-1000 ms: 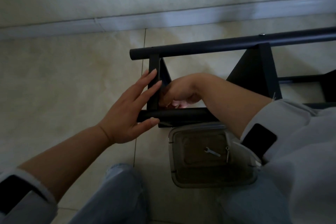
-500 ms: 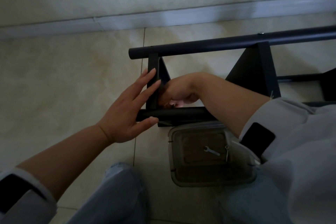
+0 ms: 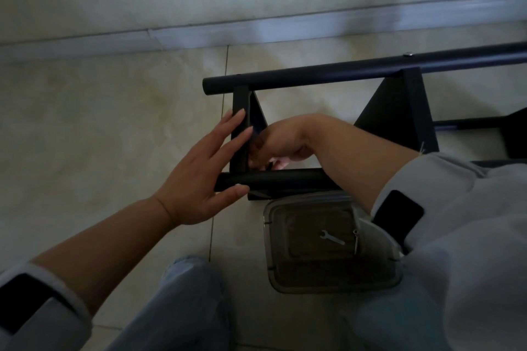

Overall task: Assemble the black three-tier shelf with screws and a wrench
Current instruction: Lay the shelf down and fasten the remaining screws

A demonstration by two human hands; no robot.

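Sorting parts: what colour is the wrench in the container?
Silver, the wrench in the head view.

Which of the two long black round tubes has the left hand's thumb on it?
The near tube, just above the clear box; the left hand touches its end. The far tube, towards the wall, is untouched.

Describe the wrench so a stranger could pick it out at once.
Look below the black shelf frame for the clear plastic box on the floor tiles, beside the right sleeve. The wrench lies flat inside it: small, silver, with an open forked end, set at a slant, unlike the thin upright screw next to it.
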